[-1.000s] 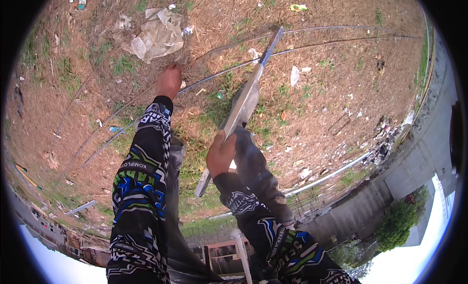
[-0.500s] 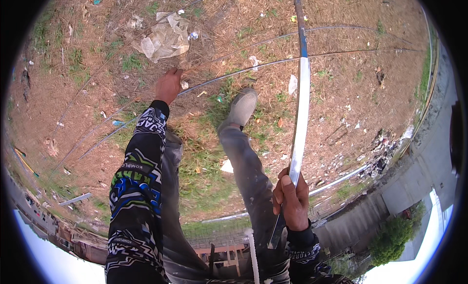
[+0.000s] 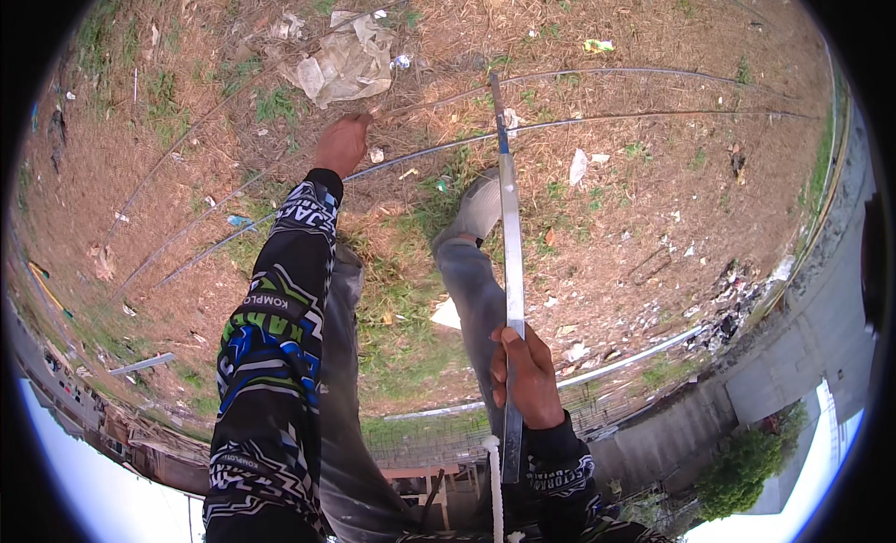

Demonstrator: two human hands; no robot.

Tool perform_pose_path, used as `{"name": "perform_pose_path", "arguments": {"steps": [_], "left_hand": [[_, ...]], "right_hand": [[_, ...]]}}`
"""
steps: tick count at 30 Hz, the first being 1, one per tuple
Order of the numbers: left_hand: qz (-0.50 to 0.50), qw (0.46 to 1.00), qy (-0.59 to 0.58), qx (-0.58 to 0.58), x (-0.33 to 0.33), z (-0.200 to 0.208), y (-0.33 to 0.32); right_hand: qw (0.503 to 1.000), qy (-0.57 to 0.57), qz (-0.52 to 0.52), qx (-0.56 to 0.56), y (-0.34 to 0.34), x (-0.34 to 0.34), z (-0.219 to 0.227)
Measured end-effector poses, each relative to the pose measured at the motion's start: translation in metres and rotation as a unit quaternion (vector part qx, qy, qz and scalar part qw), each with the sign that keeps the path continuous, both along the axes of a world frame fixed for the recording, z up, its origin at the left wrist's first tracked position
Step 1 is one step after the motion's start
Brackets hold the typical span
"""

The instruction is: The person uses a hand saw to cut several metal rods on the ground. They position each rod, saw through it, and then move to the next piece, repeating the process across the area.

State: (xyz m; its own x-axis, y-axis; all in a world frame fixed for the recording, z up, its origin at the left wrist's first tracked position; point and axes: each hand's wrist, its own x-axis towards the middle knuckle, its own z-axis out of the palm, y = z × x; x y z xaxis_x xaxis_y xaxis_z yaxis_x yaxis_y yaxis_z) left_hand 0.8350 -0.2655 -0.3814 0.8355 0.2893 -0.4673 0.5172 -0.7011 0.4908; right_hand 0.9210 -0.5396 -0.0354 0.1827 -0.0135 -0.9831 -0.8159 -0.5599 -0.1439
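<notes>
My right hand (image 3: pixel 530 373) is wrapped round a long, straight metal bar (image 3: pixel 511 235), silvery along most of its length, with a blue band and a dark, narrow far end. The bar points away from me, and its near end sticks out below my fist. Farther out on the left, my left hand (image 3: pixel 343 144) reaches low over the ground, its fingers closed at a thin metal rod (image 3: pixel 439 100) that runs off to the right. A second thin rod (image 3: pixel 411 155) lies nearer, just past my left wrist.
Dry grass and litter cover the ground. A crumpled pale sheet (image 3: pixel 347 69) lies beyond my left hand. My shoe (image 3: pixel 478 207) stands under the bar. A rubbish heap (image 3: pixel 733 305) and a concrete strip (image 3: pixel 775 356) are at the right. A white cord (image 3: pixel 496 492) hangs near my waist.
The metal bar has swung left and its far end has come nearer, my right hand shifting left with it. My left hand stays at the thin rod; the whole view has shifted slightly.
</notes>
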Motion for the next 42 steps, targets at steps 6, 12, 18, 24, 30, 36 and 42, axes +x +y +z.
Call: {"name": "perform_pose_path", "arguments": {"steps": [6,12,18,24,30,36,42], "left_hand": [[0.016,1.0,0.013,0.003,0.006,-0.013,0.004],[0.016,0.999,0.033,0.004,0.001,-0.022,-0.005],[0.025,0.998,-0.064,0.013,-0.02,-0.028,-0.001],[0.04,0.999,0.002,-0.002,-0.007,-0.024,-0.009],[0.033,0.999,-0.012,0.0,-0.021,-0.033,0.009],[0.111,0.993,0.001,-0.033,-0.038,0.002,0.024],[0.064,0.994,-0.018,0.081,-0.106,-0.031,0.054]], "right_hand": [[0.997,-0.013,-0.076,-0.029,0.056,-0.044,-0.022],[0.978,-0.053,-0.199,-0.034,0.145,-0.102,-0.056],[0.986,0.042,-0.158,-0.023,0.095,-0.024,-0.007],[0.982,-0.081,-0.162,-0.056,0.132,-0.117,-0.066],[0.981,-0.114,-0.138,-0.08,0.159,-0.147,-0.092],[0.962,-0.231,-0.034,-0.14,0.16,-0.195,-0.145],[0.968,-0.201,-0.062,-0.135,0.181,-0.204,-0.164]]}}
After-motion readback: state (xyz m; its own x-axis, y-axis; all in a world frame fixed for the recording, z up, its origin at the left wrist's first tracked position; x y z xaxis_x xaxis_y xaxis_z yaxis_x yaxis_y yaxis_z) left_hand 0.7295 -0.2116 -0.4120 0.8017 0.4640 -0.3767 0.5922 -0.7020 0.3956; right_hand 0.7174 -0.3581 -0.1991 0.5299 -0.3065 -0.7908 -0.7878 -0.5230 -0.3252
